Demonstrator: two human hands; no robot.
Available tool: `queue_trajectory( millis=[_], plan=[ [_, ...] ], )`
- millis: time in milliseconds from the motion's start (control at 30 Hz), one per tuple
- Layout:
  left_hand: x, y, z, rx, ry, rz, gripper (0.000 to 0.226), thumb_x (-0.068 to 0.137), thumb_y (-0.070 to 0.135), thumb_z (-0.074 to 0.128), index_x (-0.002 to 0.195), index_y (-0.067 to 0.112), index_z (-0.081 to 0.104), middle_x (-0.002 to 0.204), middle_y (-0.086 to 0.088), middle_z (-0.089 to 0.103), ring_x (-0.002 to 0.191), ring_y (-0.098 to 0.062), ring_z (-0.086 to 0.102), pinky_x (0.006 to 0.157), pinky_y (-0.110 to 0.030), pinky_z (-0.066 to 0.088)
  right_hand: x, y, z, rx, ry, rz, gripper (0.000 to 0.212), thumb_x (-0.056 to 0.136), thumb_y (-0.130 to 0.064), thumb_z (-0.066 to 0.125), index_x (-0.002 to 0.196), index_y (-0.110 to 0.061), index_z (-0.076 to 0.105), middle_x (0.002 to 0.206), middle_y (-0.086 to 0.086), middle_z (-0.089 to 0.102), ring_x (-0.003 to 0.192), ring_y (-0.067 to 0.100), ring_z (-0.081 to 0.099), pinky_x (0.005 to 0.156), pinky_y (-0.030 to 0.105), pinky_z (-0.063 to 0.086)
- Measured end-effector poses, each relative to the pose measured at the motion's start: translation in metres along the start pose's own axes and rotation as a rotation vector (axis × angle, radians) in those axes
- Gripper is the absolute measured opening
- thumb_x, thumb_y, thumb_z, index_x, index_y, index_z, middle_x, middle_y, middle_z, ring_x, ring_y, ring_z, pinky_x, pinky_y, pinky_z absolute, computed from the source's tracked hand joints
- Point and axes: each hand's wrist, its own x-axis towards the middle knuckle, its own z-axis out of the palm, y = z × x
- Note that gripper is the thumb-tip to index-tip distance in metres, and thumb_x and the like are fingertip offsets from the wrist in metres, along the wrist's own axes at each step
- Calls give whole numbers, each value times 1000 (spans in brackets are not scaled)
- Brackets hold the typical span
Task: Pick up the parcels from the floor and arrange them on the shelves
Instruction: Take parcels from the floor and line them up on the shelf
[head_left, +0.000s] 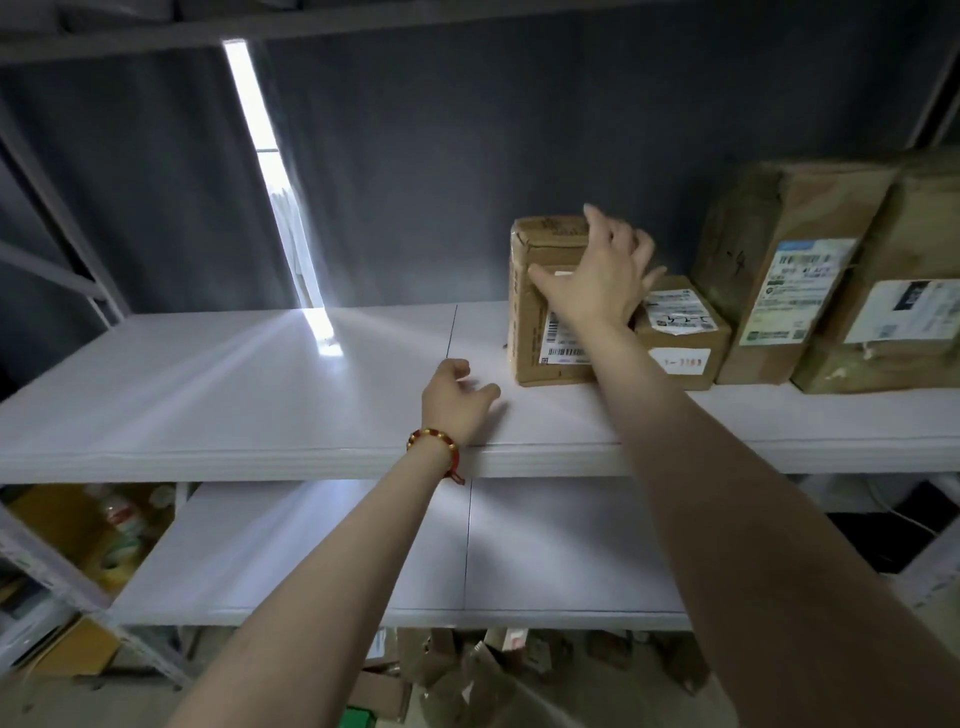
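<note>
Here, the right hand (597, 280) reaches over the upper shelf (208, 395) to an upright cardboard parcel (527, 338) that stands on it. Its fingers (641, 247) are spread wide and straight above the parcel's top, with the thumb lying across the labelled front face; it grips nothing. The left hand (457, 397) rests on the same shelf, just left of that parcel and apart from it, fingers loosely curled and holding nothing. A red and gold bead bracelet (434, 441) sits on its wrist at the shelf's front edge.

Just right of the upright parcel, touching it, is a small low box (680, 343) with a white label on top. Beyond that a tall parcel (779, 275) leans to the right against a large parcel (904, 312) at the frame's edge, so 4 parcels line the right half of this shelf.

The lower shelf (311, 551) is white too. Under it, more parcels on the floor (467, 675) lie in a loose heap. At the far left an open carton (57, 525) holds rolls of tape. A dark curtain (467, 156) hangs behind the shelves, with 1 bright gap (270, 156) of light.
</note>
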Motion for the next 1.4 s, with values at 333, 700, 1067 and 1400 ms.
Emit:
queue_trajectory(
  millis=[333, 700, 1067, 1400],
  plan=[
    [44, 54, 28, 18, -96, 111, 83, 78, 18, 79, 147, 10, 33, 148, -10, 42, 133, -26, 44, 108, -38, 40, 14, -4, -40, -308, -114, -292, 55, 59, -73, 73, 86, -29, 56, 140, 2, 43, 140, 28, 26, 113, 71, 1],
    [39, 43, 44, -168, -58, 204, 56, 79, 5, 67, 132, 17, 55, 124, -3, 63, 100, -17, 64, 80, -21, 53, 47, -56, -41, -468, -612, -446, 116, 48, -65, 85, 142, -20, 35, 143, 11, 36, 138, 32, 24, 111, 64, 21],
    [53, 31, 4, -29, -64, -89, 79, 75, 38, 77, 138, 3, 44, 136, -15, 54, 121, -31, 54, 92, -33, 45, 51, -61, -42, -180, -604, -344, 128, 48, -50, 91, 150, -35, 15, 147, 6, 40, 136, 32, 34, 110, 58, 27],
    [51, 49, -7, -569, -134, -64, 98, 53, 71, 72, 137, 27, 47, 133, 3, 59, 115, -22, 60, 88, -47, 55, 27, 1, -16, 952, -360, 243, 92, 50, -41, 90, 133, -37, 51, 133, -2, 54, 115, 15, 60, 99, 41, 53]
  ],
)
